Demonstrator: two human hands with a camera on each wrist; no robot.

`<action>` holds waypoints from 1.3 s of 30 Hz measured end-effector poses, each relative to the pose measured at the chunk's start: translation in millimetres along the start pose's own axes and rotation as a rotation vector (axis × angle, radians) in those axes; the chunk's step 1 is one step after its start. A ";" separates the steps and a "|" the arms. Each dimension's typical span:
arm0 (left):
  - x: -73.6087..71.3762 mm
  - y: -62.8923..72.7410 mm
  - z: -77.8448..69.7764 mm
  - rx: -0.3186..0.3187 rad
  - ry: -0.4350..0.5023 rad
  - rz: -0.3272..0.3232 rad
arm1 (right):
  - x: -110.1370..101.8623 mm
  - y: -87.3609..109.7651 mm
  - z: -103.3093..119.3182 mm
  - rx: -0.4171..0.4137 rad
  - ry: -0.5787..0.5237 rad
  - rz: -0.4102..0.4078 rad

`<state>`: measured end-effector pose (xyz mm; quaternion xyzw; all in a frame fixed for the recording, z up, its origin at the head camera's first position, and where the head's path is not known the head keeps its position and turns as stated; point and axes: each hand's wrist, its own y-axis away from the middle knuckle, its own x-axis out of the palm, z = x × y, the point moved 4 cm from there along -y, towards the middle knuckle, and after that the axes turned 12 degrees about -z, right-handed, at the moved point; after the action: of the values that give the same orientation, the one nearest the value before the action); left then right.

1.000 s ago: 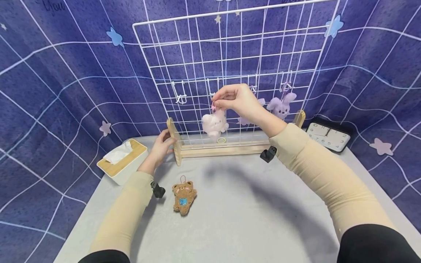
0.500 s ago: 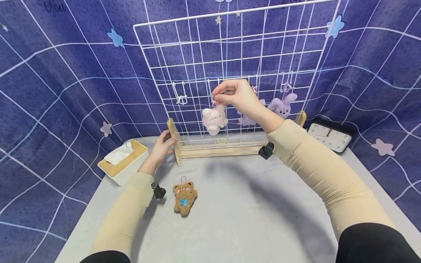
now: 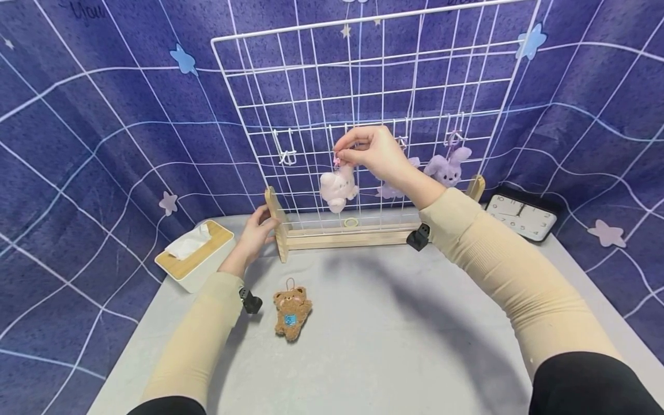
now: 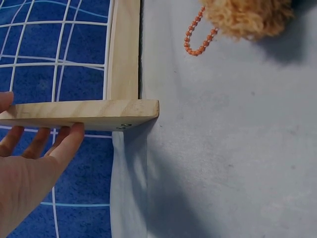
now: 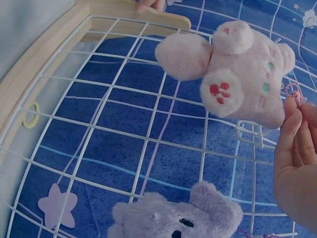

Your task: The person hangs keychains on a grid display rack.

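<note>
My right hand [image 3: 381, 154] pinches the pink clasp [image 5: 292, 90] of a pale pink plush keychain [image 3: 338, 189]. The plush hangs below the fingertips, in front of the white wire grid [image 3: 378, 18], with a white hook [image 5: 251, 133] close by the hand in the right wrist view. My left hand [image 3: 254, 235] grips the wooden end post [image 4: 84, 110] of the grid's stand, thumb on one side and fingers on the other. On the table nearer to me lies a brown bear keychain [image 3: 292, 314] with a beaded loop [image 4: 200, 37].
Two lilac plush toys hang on the grid's right half: a rabbit [image 3: 447, 170] and another [image 3: 391, 189] partly behind my right arm. A bare hook [image 3: 286, 155] is at left. Tissue box [image 3: 220, 239], clock [image 3: 521, 216] and yellow ring [image 3: 351, 222] stand or lie around.
My right hand has risen slightly with the pink plush keychain, mostly in the first half second. The left hand stays on the post.
</note>
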<state>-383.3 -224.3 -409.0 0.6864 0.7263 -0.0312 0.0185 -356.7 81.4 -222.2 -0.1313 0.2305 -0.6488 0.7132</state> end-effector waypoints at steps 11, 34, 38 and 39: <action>-2.6 -13.2 17.3 0.022 -0.017 -0.021 | 2.4 -3.7 -1.7 -0.001 0.041 -0.036; 0.6 -3.5 3.6 0.016 -0.001 0.002 | 1.0 -7.7 -6.7 0.020 0.140 -0.114; -1.9 -10.5 14.2 0.025 -0.001 -0.013 | 1.8 -7.7 -7.7 0.013 0.140 -0.111; -2.1 -11.1 15.5 0.026 -0.006 -0.014 | 2.1 -7.8 -7.8 0.011 0.138 -0.109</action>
<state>-394.5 -228.2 -424.1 0.6814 0.7306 -0.0428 0.0116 -367.2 79.3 -225.5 -0.0946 0.2681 -0.6955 0.6599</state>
